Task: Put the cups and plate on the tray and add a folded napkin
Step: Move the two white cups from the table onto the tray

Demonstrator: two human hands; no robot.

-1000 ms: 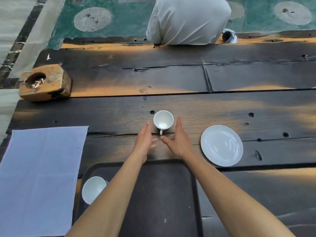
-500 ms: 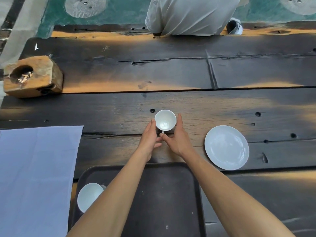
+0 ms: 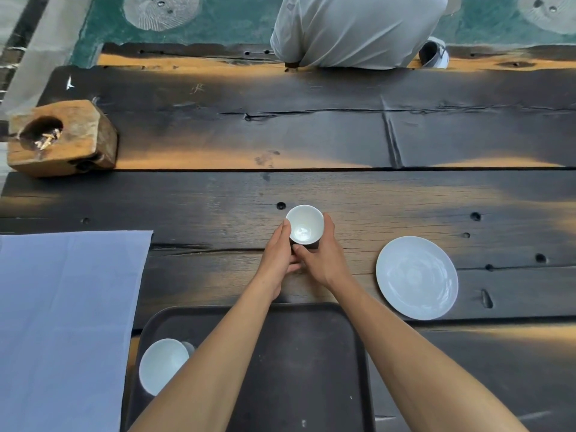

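Note:
A small white cup (image 3: 304, 223) stands upright on the dark wooden table, just beyond the tray. My left hand (image 3: 278, 258) cups its left side and my right hand (image 3: 324, 256) wraps its right side; both grip it, and its handle is hidden. The black tray (image 3: 305, 363) lies at the near edge under my forearms. A second white cup (image 3: 161, 364) sits in the tray's left part, partly covered by my left arm. The white plate (image 3: 416, 277) rests on the table right of my hands. A pale blue napkin (image 3: 62, 322) lies spread flat at the left.
A wooden block ashtray (image 3: 62, 137) stands at the table's far left. A person in a light shirt (image 3: 358, 26) sits at the far edge, with a shoe (image 3: 433, 53) beside them. The table (image 3: 311, 138) has knot holes and plank gaps.
Both hands have closed in from either side of the cup until they hold it. The camera view has shifted slightly forward.

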